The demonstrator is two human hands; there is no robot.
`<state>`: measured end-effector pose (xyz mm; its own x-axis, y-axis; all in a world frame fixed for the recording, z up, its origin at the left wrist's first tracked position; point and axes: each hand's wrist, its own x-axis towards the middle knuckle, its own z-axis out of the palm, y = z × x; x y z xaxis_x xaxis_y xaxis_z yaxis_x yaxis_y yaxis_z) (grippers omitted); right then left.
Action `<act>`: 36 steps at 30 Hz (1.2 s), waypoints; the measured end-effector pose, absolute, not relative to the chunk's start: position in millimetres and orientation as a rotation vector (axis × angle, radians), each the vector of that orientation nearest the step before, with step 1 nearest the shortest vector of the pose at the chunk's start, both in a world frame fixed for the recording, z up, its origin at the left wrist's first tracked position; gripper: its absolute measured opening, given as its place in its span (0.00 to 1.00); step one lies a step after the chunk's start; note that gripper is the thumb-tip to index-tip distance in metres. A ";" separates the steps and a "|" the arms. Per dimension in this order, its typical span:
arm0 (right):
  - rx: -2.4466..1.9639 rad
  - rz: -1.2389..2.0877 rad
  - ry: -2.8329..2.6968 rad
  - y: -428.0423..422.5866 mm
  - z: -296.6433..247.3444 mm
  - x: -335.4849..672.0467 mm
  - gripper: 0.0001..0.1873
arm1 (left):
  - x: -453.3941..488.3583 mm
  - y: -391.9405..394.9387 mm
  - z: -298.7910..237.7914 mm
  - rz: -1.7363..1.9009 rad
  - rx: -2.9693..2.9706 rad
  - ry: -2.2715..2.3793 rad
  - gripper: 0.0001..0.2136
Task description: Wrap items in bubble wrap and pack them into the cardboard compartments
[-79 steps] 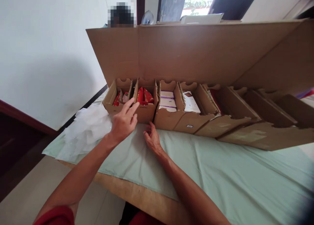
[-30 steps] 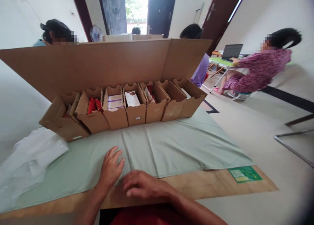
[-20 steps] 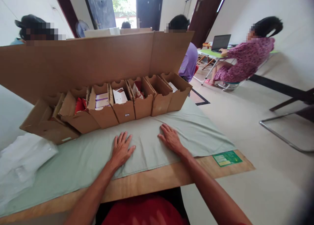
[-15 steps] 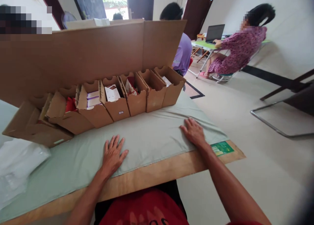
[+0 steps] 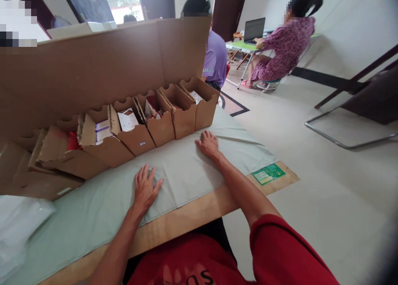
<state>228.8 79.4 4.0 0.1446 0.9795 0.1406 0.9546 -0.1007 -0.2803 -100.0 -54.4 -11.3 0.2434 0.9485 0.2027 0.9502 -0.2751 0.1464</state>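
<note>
My left hand lies palm down on the pale green cloth, its fingers spread and nothing in it. Farther right, my right hand also rests on the cloth with fingers stretched out, just in front of the cardboard bins. These open-topped bins stand in a row along the back of the table. The bin at the right end holds a white printed item. Others contain a white box, purple-and-white boxes and a red item. Neither hand touches a bin clearly.
A tall cardboard panel stands behind the bins. Clear plastic wrap lies at the left. A green label marks the wooden table's right corner. Beyond, one person sits in purple, another at a laptop. A folded chair stands right.
My right hand has slid left and forward over the cloth, nearer the bins. My left hand stays flat in about the same place. The view has turned slightly to the right.
</note>
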 end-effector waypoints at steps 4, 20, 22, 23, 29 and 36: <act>-2.355 0.118 -1.642 63.9 4.8 305.2 0.31 | -101.7 -50.4 -15.0 -0.332 -2.475 -1.888 0.25; -2.315 0.024 -1.874 59.0 17.5 273.6 0.28 | -97.4 -53.8 -4.5 -0.152 -2.451 -1.947 0.26; -2.267 0.035 -1.939 63.5 18.1 259.3 0.27 | -97.8 -59.8 -2.5 -0.094 -2.455 -1.947 0.26; -2.259 0.030 -1.957 59.9 17.9 257.0 0.28 | -98.6 -64.7 -2.4 -0.075 -2.467 -1.937 0.26; -2.186 -0.244 -2.077 -32.1 0.3 268.4 0.27 | -105.7 -112.7 -11.9 -0.136 -2.586 -1.793 0.26; -1.873 -0.026 -2.155 -134.7 1.7 249.2 0.16 | -115.1 -150.3 -19.1 -0.324 -2.711 -1.574 0.29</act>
<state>249.2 -134.7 1.7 -0.1163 0.9673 0.2252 0.9726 0.1569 -0.1716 -115.1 -150.3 -19.1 0.4798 0.8603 0.1723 0.8583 -0.5009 0.1112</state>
